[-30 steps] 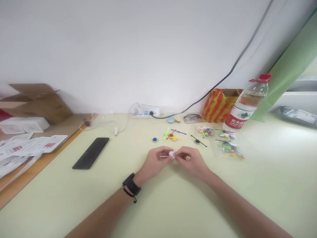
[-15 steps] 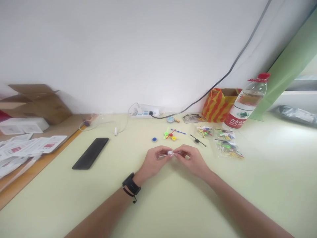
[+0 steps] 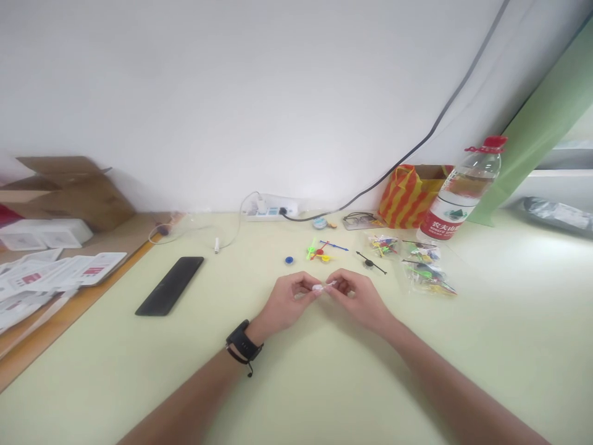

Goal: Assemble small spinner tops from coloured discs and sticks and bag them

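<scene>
My left hand [image 3: 290, 303] pinches a small white plastic piece with a round middle [image 3: 317, 288], by its look part of an arrow spinner. Fingertips of my right hand [image 3: 356, 300] are closed on a thin white plastic arrow [image 3: 332, 283] just beside it. Whether the two white parts are joined is too small to tell. Beyond my hands lie a blue round base [image 3: 289, 261], a blue arrow [image 3: 334, 246], a green spinner [image 3: 311, 250], a red spinner [image 3: 319, 253] and a yellow spinner [image 3: 325, 259]. A black arrow spinner [image 3: 369, 263] rests to their right.
Clear bags of coloured spinners [image 3: 428, 278] lie on the right, before a water bottle [image 3: 451, 198] and a striped bag [image 3: 403, 194]. A black phone [image 3: 169, 286] lies left. A power strip [image 3: 271, 208] and glasses [image 3: 360, 219] are at the wall; cards [image 3: 88, 269] sit far left.
The white parts have shifted slightly between my fingertips. The thin white length that showed by my left fingers is no longer visible, and more white shows at my right fingertips.
</scene>
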A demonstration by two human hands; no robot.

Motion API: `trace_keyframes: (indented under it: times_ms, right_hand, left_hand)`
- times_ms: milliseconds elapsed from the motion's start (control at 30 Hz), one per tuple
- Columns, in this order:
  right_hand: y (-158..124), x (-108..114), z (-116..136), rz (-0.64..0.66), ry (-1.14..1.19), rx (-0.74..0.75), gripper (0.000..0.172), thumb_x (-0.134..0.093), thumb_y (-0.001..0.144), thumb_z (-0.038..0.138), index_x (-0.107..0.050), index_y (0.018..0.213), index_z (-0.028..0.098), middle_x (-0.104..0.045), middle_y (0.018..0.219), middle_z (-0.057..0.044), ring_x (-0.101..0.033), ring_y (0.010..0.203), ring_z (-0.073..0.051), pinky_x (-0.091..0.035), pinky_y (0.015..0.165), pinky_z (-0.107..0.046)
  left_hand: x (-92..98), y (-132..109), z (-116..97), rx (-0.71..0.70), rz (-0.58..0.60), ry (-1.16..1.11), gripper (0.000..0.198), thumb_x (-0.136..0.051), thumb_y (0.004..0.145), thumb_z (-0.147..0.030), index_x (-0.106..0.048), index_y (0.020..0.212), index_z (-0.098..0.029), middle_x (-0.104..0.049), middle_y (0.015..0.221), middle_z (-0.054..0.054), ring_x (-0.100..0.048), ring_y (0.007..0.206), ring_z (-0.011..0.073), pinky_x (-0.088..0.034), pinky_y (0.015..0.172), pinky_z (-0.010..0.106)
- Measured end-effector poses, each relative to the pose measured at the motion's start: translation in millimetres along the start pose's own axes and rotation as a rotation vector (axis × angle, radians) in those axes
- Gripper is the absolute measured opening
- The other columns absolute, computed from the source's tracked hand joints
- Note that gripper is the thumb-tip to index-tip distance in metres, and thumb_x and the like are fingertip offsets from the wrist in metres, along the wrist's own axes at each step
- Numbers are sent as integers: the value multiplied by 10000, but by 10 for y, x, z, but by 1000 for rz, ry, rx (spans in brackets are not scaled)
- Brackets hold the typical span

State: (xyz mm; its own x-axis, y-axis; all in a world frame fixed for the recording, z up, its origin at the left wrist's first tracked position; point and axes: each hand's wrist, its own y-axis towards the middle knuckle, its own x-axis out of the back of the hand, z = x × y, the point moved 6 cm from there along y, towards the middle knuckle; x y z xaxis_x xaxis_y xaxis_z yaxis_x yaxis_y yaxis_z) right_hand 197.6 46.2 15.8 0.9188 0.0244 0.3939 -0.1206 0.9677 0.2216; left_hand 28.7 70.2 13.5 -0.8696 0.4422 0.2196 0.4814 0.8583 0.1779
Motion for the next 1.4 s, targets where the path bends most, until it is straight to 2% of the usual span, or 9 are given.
trace_keyframes:
  times_ms: [367,700,833,933,1000,1067,1167,1233,1400]
  right_hand:
    - [34,12,-40,3,201,-18,329,-680,901,466,-681,1089,196,-661,820,-33,-630,744,-184,-514,669,-306]
    - [-33,126,118,-106,100,111,279,-580,984,458,-692,1066,216,-614,774,-28,-584,710,-183,-492,629,-304]
    - [-62,28,117,-10,179,101,533,-539,1012,436,-434,1505,262,-583,855,-10,-568,709,-170,-502,644,-302]
    - [-71,-4,71,-7,229,55,684,-544,1009,460,-235,1598,305,-582,935,-8,-549,685,-157,-504,628,-296]
    - [-69,19,55,-32,251,34,540,-542,1006,495,-413,1491,297,-582,939,-6,-533,669,-148,-498,631,-296]
    - [-61,16,59,33,239,4,383,-459,1032,550,-672,1076,235,-564,806,-3,-507,633,-145,-474,627,-297]
    - [-54,-5,96,190,219,-38,720,-274,1057,627,-434,494,209,-394,545,2,-406,534,-140,-407,585,-309]
    - [-40,21,128,197,247,-38,735,-256,1048,657,-372,474,213,-366,525,5,-369,521,-139,-369,560,-312]
    - [-4,49,106,89,322,-41,464,-566,963,626,-527,755,213,-522,663,20,-418,552,-126,-359,529,-276]
  left_hand:
    - [-6,6,-24,80,67,-219,266,-726,917,-415,-759,988,-161,-753,1185,127,-701,1099,266,-543,980,381]
    - [78,33,122,156,-24,-320,295,-827,838,-364,-767,1059,-178,-758,998,71,-690,924,182,-537,899,313]
    - [92,33,130,172,-40,-349,302,-824,843,-362,-773,1075,-175,-765,988,75,-697,913,185,-543,910,326]
    - [93,31,118,178,-40,-350,322,-822,842,-371,-777,1093,-173,-768,1022,87,-703,941,200,-545,929,343]
    - [90,31,116,177,-39,-351,330,-825,839,-373,-779,1097,-172,-769,1031,90,-704,951,203,-545,941,349]
    - [91,33,118,174,-48,-346,337,-833,829,-377,-781,1090,-170,-770,1032,92,-706,942,202,-548,945,355]
    - [100,37,121,171,-74,-333,346,-843,812,-391,-785,1073,-171,-771,1033,92,-709,913,201,-557,939,368]
    - [99,38,119,173,-79,-335,349,-844,809,-397,-786,1070,-173,-770,1033,89,-708,910,200,-559,932,368]
    - [84,28,106,172,-56,-347,342,-829,828,-391,-775,1090,-179,-760,1032,81,-703,928,195,-558,912,349]
